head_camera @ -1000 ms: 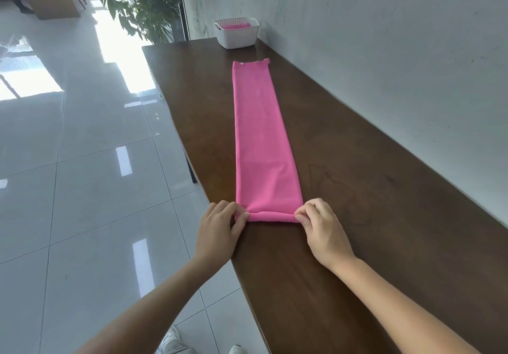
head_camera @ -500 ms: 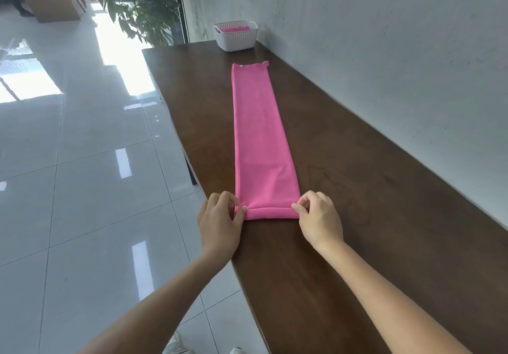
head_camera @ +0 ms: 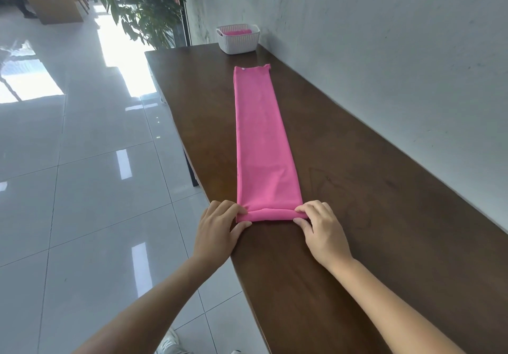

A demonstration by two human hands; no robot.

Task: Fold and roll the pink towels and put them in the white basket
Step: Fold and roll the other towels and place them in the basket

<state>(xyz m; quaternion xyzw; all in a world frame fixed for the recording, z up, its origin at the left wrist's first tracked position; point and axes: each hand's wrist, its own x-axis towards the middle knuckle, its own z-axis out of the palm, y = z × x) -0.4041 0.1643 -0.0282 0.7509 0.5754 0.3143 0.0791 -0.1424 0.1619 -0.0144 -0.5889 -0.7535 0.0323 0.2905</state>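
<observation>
Towel: a long, narrow pink cloth towel (head_camera: 261, 139), folded into a strip, lies flat on the dark brown wooden table (head_camera: 371, 216), its far end pointing at the white plastic basket (head_camera: 238, 39) by the wall.
Near end: turned over into a first small roll at the table's near part.
Handling: likely light, soft and limp (no stiffness to keep a roll tight), so it is best held at both outer corners of the roll.
Left hand: the left hand (head_camera: 220, 228) pinches the roll's left corner between thumb and curled fingers.
Right hand: the right hand (head_camera: 320, 226) pinches the right corner likewise.
Pose: both forearms reach forward, wrists low over the table.
Basket: pink cloth already inside.
</observation>
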